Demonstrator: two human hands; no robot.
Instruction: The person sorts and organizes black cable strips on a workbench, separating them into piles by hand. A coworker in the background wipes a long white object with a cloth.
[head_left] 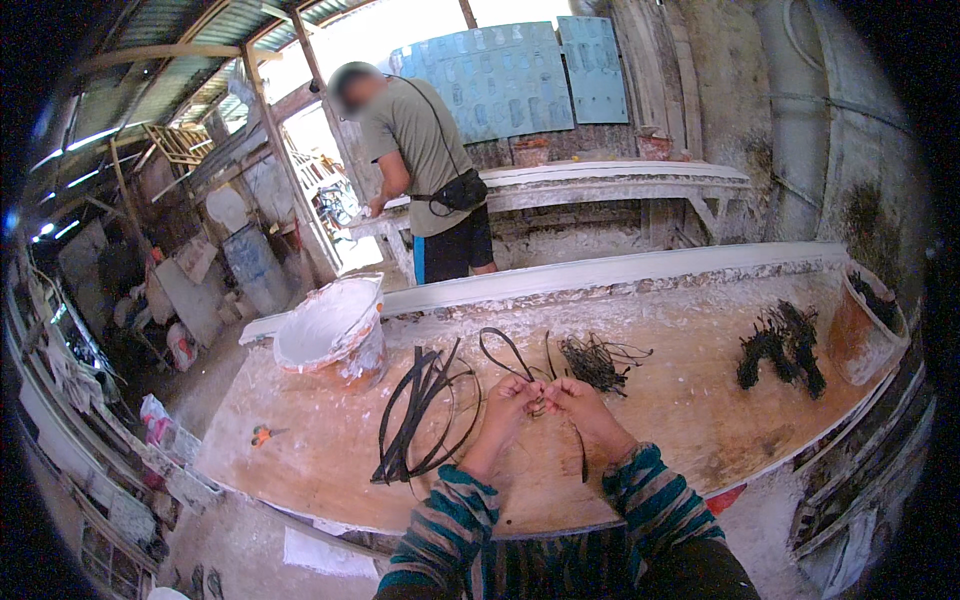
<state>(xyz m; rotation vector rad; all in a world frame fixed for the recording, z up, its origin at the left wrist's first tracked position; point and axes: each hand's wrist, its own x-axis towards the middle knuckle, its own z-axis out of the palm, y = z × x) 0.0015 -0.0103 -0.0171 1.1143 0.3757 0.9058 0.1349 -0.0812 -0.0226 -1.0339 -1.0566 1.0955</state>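
Over the middle of the wooden table (330, 460), my left hand (510, 403) and my right hand (584, 408) meet with fingertips pinched together. Between them they grip a thin black strip (487, 340), which loops up beyond my left fingers; a dark end hangs below my right hand. My fingers hide the spot where it is held. Left of my left hand lies a loose coil of long black strips (400, 425). Just past my right hand is a small pile of short, knotted black strips (598, 362).
Orange-handled scissors (263, 435) lie at the table's left. A white-crusted basin (330, 330) stands at the back left. Bunched black strips (785, 350) lie at the right, near a brown bucket (868, 335). Across a long white board (600, 268), another person (425, 150) leans over a second bench.
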